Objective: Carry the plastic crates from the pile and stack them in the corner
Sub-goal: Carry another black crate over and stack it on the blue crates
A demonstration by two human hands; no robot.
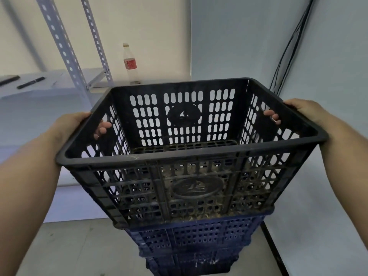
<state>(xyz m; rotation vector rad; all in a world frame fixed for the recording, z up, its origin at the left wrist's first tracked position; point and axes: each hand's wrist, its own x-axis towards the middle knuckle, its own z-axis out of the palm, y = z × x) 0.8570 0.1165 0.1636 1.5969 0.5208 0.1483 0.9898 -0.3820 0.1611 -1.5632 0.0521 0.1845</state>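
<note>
A black perforated plastic crate (191,188) fills the middle of the head view, tilted slightly down to the left. My left hand (73,126) grips its left handle slot, fingers poking through to the inside. My right hand (298,110) grips the right handle slot the same way. The crate is empty. Its bottom sits at or just above the rim of a blue crate stack (195,240) standing on the floor in the room's corner; I cannot tell whether they touch.
A metal shelf unit (65,48) stands at the left, with a marker pen (30,83) on its shelf. A plastic bottle (131,64) stands behind the crate. Black cables (288,48) run down the right wall. Grey floor (69,250) lies at lower left.
</note>
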